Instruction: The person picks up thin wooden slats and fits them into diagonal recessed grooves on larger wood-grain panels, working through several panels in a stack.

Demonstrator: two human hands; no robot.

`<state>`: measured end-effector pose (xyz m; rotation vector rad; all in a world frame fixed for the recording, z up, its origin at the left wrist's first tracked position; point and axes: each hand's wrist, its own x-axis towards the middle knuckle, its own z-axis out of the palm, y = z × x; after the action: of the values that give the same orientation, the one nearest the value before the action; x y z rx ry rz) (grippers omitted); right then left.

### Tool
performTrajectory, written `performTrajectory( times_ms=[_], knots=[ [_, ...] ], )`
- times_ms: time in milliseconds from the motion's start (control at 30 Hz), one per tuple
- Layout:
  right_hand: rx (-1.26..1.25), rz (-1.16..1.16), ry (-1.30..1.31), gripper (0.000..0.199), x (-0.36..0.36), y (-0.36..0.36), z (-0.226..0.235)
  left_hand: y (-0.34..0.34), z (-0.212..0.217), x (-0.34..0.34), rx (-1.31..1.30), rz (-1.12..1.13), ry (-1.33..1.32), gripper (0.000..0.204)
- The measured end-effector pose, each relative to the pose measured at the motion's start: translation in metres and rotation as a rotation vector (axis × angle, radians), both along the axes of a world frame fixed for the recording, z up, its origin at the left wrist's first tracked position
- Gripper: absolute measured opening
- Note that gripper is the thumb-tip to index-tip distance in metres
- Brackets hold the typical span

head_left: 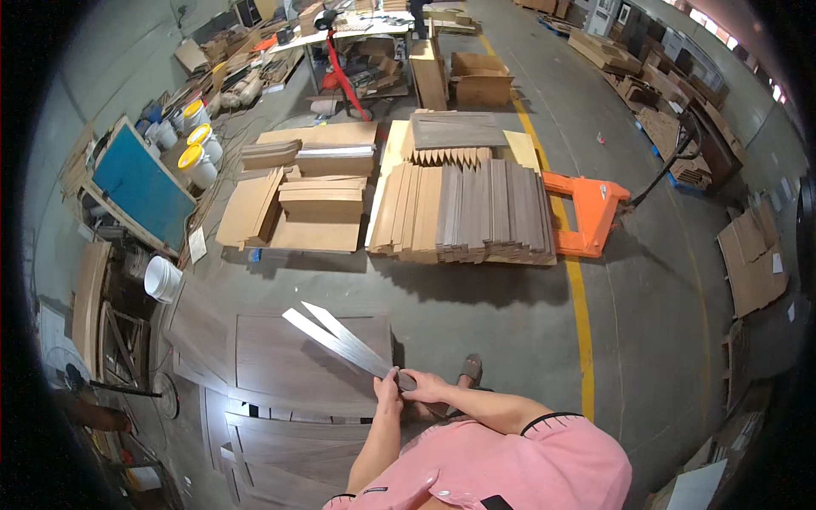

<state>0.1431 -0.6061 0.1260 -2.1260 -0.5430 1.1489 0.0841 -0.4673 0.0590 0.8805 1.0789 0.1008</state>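
- Grey concrete workshop floor is spreading out beneath the person, marked by a yellow line running away from them.
- Both hands are meeting in front of the pink shirt: the left hand and the right hand are each closing their fingers around the near ends of two thin grey wood strips.
- Those strips are fanning apart toward the far left, hanging over a wood-grain door panel lying flat on the floor; a sandalled foot is showing just beyond the hands.
- Judging from the splay, squaring the near ends together and keeping the grip firm would be helping the strips stay aligned, since long thin pieces tend to flex and twist.
- Farther off, a white bucket is standing left of the panel.
- Beyond, stacks of veneer strips are sitting beside an orange pallet jack, with tan boards to their left.
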Motion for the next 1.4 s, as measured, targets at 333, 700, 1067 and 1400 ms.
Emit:
performTrajectory(
  times_ms=[333, 700, 1067, 1400],
  knots=[
    [0.188, -0.219, -0.032, 0.079, 0.085, -0.101, 0.019, -0.082, 0.079, 0.111, 0.09, -0.187, 0.015, 0.036],
    [0.327, -0.407, 0.008, 0.024, 0.178, -0.189, 0.011, -0.119, 0.054, 0.126, 0.475, -0.439, -0.048, 0.038],
    [0.105, -0.249, -0.053, 0.017, 0.212, -0.166, 0.037, -0.063, -0.02, -0.007, 0.419, -0.055, 0.445, 0.035],
    [0.25, 0.194, -0.191, 0.037, 0.213, -0.034, 0.029, -0.071, -0.045, -0.079, 0.283, 0.315, 0.649, 0.03]
  ],
)
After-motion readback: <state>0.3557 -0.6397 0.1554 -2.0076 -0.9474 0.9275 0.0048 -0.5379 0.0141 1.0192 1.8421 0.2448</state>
